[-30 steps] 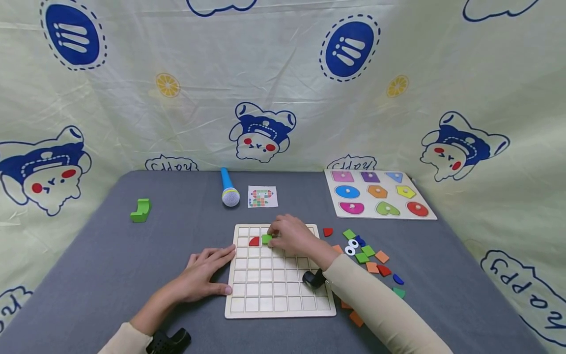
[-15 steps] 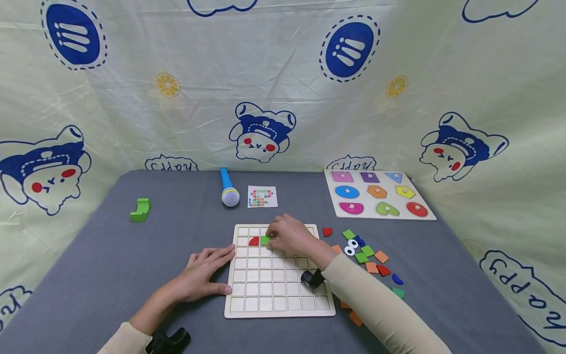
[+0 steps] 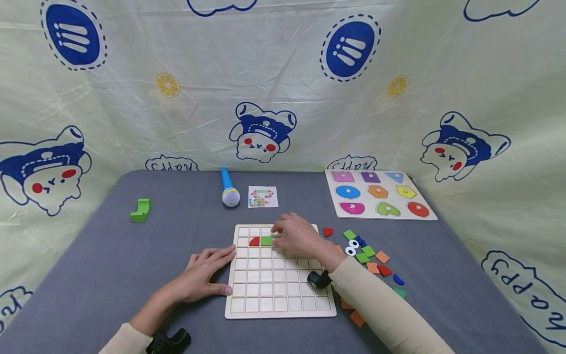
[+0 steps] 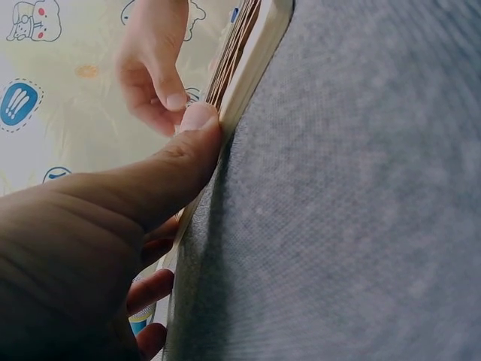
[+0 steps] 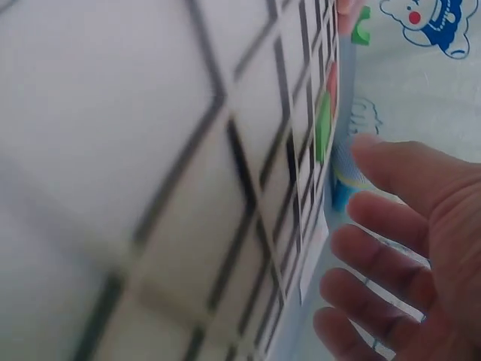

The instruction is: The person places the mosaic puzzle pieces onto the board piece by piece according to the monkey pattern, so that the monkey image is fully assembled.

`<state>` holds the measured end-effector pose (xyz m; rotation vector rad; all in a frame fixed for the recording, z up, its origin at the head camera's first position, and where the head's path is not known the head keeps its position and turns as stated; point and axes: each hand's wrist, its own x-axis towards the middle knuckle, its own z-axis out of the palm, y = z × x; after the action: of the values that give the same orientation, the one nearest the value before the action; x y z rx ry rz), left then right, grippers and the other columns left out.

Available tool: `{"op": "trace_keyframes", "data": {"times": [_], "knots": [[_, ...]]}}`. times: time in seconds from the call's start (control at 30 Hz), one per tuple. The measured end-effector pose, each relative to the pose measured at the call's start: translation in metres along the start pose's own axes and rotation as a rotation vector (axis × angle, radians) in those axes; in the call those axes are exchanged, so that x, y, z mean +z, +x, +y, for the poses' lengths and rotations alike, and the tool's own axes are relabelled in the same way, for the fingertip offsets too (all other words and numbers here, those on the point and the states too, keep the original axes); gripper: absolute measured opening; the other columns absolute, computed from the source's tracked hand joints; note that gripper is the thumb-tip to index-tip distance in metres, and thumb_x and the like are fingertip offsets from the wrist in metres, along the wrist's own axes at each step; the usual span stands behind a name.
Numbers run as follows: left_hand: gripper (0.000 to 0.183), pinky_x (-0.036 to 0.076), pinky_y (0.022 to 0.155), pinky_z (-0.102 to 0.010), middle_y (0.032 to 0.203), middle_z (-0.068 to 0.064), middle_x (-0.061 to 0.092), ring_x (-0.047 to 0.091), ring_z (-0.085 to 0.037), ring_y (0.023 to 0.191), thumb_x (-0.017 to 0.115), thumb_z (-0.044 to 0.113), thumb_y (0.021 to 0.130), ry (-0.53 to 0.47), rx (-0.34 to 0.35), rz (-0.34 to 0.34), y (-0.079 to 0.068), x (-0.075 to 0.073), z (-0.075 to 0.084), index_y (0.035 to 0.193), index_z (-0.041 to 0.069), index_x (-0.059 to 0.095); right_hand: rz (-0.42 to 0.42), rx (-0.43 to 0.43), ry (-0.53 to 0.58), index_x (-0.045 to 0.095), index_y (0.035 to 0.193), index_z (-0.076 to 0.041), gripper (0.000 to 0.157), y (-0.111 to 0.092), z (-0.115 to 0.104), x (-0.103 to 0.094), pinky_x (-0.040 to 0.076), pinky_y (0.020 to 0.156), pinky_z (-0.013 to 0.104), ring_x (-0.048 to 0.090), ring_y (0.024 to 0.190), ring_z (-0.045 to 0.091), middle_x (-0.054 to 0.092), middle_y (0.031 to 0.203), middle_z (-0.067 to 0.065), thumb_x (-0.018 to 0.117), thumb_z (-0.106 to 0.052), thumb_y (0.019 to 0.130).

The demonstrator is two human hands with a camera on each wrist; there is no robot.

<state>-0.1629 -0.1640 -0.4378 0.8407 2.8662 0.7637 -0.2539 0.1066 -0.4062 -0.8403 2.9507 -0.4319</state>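
A pale wooden grid board (image 3: pixel 265 290) lies on the grey table. In its second row from the back sit a red quarter-round piece (image 3: pixel 254 241) and, right beside it, a green square tile (image 3: pixel 266 241). My right hand (image 3: pixel 300 238) hovers over the board just right of that tile; in the right wrist view its fingers (image 5: pixel 376 256) are spread loosely with nothing between them. My left hand (image 3: pixel 201 275) rests at the board's left edge, fingers extended. The left wrist view shows its thumb (image 4: pixel 199 120) pressed on the board's rim.
Loose pieces lie right of the board, including green tiles (image 3: pixel 362 258), orange tiles (image 3: pixel 382 256) and white rings (image 3: pixel 350 251). Behind it are a pattern card (image 3: pixel 263 196), a toy microphone (image 3: pixel 230 189) and a shape puzzle (image 3: pixel 380 209). A green block (image 3: pixel 140 210) stands far left.
My right hand has let go of the green tile and drawn slightly right, leaving it flat in the grid beside the red piece. My left hand has not moved.
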Motion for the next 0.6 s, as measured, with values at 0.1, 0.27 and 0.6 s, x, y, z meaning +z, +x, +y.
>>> {"op": "trace_keyframes", "data": {"times": [0.1,0.27,0.6], "knots": [[0.081,0.024,0.09,-0.045,0.151,-0.004,0.038,0.038,-0.026,0.128,0.071,0.047,0.077,0.0,0.002,0.002,0.0,0.0,0.0,0.143,0.01,0.041,0.042,0.023,-0.019,0.071,0.104,-0.017,0.028,-0.007,0.009,-0.007,0.043,0.079,0.033,0.049,0.091,0.015,0.063,0.097,-0.002,0.073,-0.033,0.081],[0.081,0.024,0.09,-0.045,0.151,-0.004,0.039,0.039,-0.026,0.127,0.072,0.045,0.077,0.001,0.009,0.01,0.0,-0.001,0.001,0.143,0.009,0.041,0.117,0.051,-0.042,0.072,0.104,-0.014,0.029,-0.023,0.031,-0.017,0.043,0.076,0.033,0.049,0.088,0.016,0.063,0.095,-0.001,0.073,-0.032,0.081],[0.081,0.024,0.089,-0.044,0.15,-0.004,0.039,0.038,-0.026,0.127,0.071,0.046,0.077,0.002,0.014,0.013,0.0,0.0,0.0,0.143,0.009,0.041,0.181,0.179,-0.029,0.071,0.104,-0.01,0.032,-0.059,0.083,-0.031,0.046,0.079,0.041,0.053,0.094,0.022,0.064,0.099,0.006,0.075,-0.031,0.08]]}}
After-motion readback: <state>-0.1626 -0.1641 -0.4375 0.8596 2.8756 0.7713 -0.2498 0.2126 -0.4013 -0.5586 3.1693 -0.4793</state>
